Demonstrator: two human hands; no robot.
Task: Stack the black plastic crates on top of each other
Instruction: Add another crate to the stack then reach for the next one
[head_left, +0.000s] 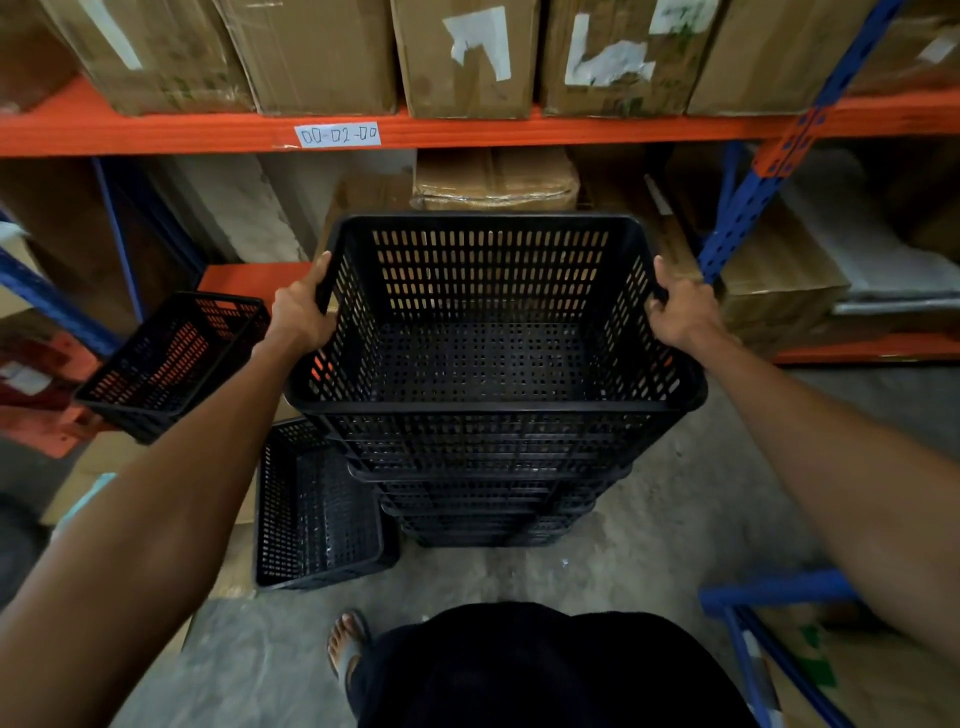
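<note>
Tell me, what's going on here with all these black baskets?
A person is stacking black crates in a storeroom aisle. Both hands grip the top crate by its side rims, the left hand on one side and the right hand on the other, as it sits on the stack on the concrete floor. Two more crates are still loose: one on the floor left of the stack, and one tilted by the orange rack further left.
</note>
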